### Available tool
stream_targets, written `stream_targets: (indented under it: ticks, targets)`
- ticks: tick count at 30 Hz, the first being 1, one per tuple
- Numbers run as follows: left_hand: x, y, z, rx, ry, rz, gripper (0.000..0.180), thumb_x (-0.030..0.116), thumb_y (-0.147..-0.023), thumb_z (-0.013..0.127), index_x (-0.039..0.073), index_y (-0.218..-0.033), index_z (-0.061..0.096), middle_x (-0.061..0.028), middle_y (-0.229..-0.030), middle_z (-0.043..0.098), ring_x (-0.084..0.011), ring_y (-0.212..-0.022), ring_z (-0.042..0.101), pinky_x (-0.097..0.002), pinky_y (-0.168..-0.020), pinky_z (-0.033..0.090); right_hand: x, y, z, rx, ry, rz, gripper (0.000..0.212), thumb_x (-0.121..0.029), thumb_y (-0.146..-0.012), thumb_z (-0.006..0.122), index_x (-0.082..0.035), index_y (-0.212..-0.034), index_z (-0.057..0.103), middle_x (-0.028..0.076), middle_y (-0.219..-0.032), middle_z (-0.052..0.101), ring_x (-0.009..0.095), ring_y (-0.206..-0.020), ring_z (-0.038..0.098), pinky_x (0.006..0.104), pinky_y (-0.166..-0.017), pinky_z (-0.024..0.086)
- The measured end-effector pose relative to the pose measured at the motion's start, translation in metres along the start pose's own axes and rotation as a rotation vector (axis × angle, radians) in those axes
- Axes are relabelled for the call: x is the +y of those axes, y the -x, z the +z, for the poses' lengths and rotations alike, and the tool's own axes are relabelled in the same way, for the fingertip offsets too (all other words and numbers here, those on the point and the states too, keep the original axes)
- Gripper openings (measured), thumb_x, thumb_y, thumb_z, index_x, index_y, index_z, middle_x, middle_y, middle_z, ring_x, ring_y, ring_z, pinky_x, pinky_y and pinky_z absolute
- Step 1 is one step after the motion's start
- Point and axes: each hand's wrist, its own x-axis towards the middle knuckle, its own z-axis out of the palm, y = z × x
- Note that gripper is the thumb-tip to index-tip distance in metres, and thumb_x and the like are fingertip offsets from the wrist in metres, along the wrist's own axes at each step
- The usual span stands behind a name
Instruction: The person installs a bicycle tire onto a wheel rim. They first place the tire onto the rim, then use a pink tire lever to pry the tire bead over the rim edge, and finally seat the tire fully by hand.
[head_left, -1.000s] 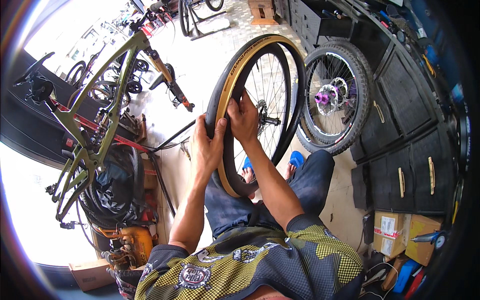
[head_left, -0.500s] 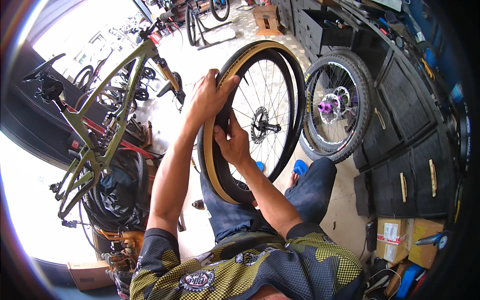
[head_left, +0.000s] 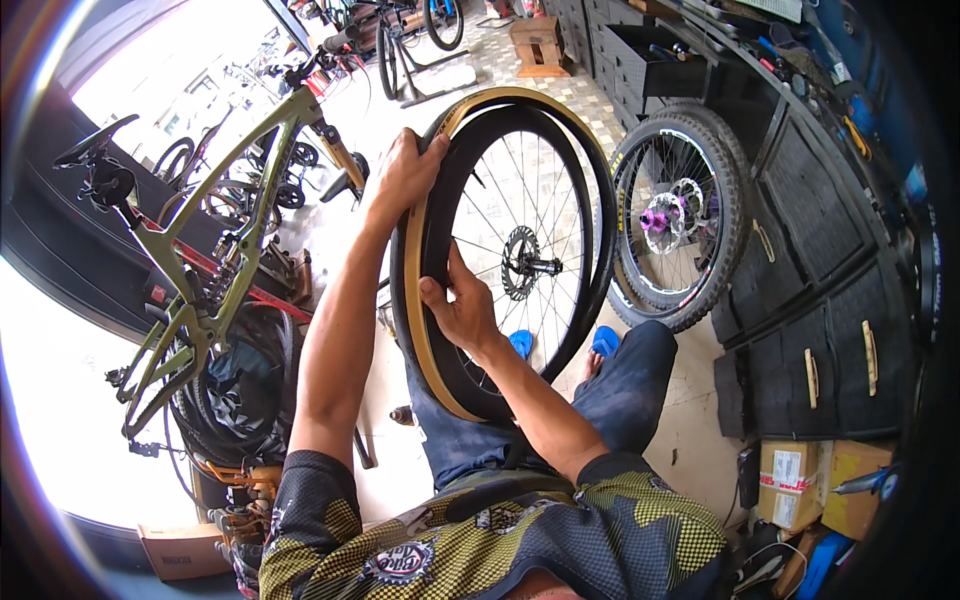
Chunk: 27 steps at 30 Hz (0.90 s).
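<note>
A spoked bicycle wheel stands upright before me, its deep black rim [head_left: 437, 225] resting low against my trousers. Around it lies a black tyre with a tan sidewall [head_left: 425, 360]; at the top and right the tyre stands off from the rim, leaving a gap. My left hand [head_left: 405, 175] is closed around the tyre and rim edge at the upper left, thumb over the tan band. Lower down, my right hand [head_left: 462, 312] grips the rim's left side, thumb pressed at the tyre edge, fingers partly hidden behind the rim. A brake disc [head_left: 518, 262] sits at the hub.
Knobbly-tyred wheels [head_left: 728, 220] with purple hubs lean at the right beside black cabinets [head_left: 800, 290]. A green bike frame [head_left: 180, 245] stands at the left. Cardboard boxes [head_left: 790, 480] lie lower right. Further back are a wooden stool [head_left: 538, 48] and an opened drawer [head_left: 650, 70].
My left hand has shifted left and slightly up along the tyre. The right hand has moved slightly down. The tyre's top now shows more of its tan side, and the view has shifted a little.
</note>
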Motion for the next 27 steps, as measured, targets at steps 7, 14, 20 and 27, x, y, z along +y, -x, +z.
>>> stream_targets:
  ticks: [7, 14, 20, 27]
  targets:
    - [0.001, 0.004, -0.011, -0.259, 0.025, -0.072, 0.066, 0.053, -0.100, 0.060, -0.010, -0.118, 0.065, -0.0300, -0.106, 0.070, -0.0387, -0.099, 0.070, -0.0464, -0.092, 0.052, 0.000, 0.005, 0.004, -0.015, 0.047, 0.016, 0.095, -0.060, -0.101, 0.066, 0.012, -0.155, 0.038, 0.024, -0.118, 0.075, 0.031, -0.102, 0.078, 0.0380, -0.085, 0.061]
    - [0.000, -0.016, -0.037, -0.558, 0.540, -0.273, 0.044, 0.027, -0.093, 0.065, -0.008, -0.120, 0.068, -0.0181, -0.101, 0.075, -0.0246, -0.081, 0.075, -0.0357, -0.076, 0.063, -0.009, 0.007, 0.012, -0.033, 0.068, -0.034, 0.099, -0.058, -0.099, 0.070, 0.015, -0.155, 0.036, 0.026, -0.118, 0.074, 0.032, -0.103, 0.078, 0.0381, -0.084, 0.062]
    - [0.014, -0.007, -0.048, -0.703, 0.699, -0.362, 0.054, 0.046, -0.099, 0.076, -0.007, -0.109, 0.071, -0.0160, -0.089, 0.077, -0.0227, -0.075, 0.077, -0.0363, -0.067, 0.064, -0.022, 0.011, 0.011, -0.092, 0.104, -0.020, 0.102, -0.060, -0.098, 0.071, 0.014, -0.158, 0.033, 0.024, -0.118, 0.072, 0.027, -0.105, 0.076, 0.0359, -0.088, 0.061]
    - [0.013, 0.030, -0.099, -0.560, 0.807, -0.267, 0.045, 0.030, -0.096, 0.081, -0.010, -0.112, 0.068, -0.0176, -0.093, 0.076, -0.0237, -0.076, 0.077, -0.0369, -0.069, 0.066, -0.047, -0.022, -0.076, -0.077, 0.344, -0.477, 0.053, -0.032, -0.079, 0.095, -0.008, -0.122, 0.077, 0.007, -0.098, 0.075, 0.023, -0.093, 0.072, 0.0355, -0.083, 0.057]
